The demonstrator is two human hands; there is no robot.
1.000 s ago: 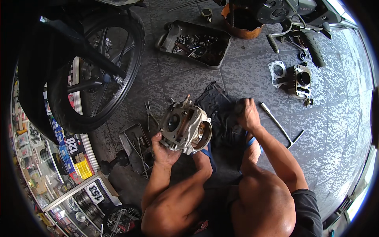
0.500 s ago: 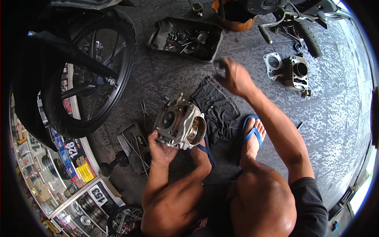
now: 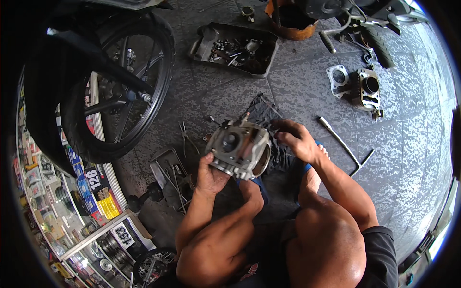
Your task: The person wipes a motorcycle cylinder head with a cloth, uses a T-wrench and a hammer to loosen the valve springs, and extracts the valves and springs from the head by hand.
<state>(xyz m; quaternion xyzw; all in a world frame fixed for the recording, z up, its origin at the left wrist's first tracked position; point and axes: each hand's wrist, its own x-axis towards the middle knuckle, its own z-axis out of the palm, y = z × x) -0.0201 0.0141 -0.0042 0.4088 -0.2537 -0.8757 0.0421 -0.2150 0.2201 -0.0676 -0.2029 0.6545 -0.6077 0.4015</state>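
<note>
My left hand [image 3: 211, 177] grips a silver-grey engine cylinder head [image 3: 234, 146] from its lower left, thumb over the edge, holding it above the floor. Just to its right, my right hand [image 3: 295, 139] hovers with curled fingers apart and nothing visible in them, close to the part's edge. Under both lies a crumpled black cloth [image 3: 281, 158], partly hidden. A pair of pliers [image 3: 184, 134] lies left of the cylinder head, and a metal tool tray [image 3: 158, 168] with long tools lies below that. A long T-handled wrench [image 3: 341, 139] rests on the floor at right.
Behind are a tray of small parts [image 3: 197, 50], an orange-brown bucket [image 3: 290, 31] and a motorcycle's pedals [image 3: 329, 41]. A cylinder block [image 3: 367, 96] and gasket [image 3: 336, 81] lie at right. A motorcycle wheel [image 3: 158, 101] stands upper left, beside glass display cases [image 3: 72, 235] of goods.
My right hand left the cloth, swung up toward the parts tray, then came back down beside the cylinder head. My left hand has shifted the cylinder head slightly right, tilting it.
</note>
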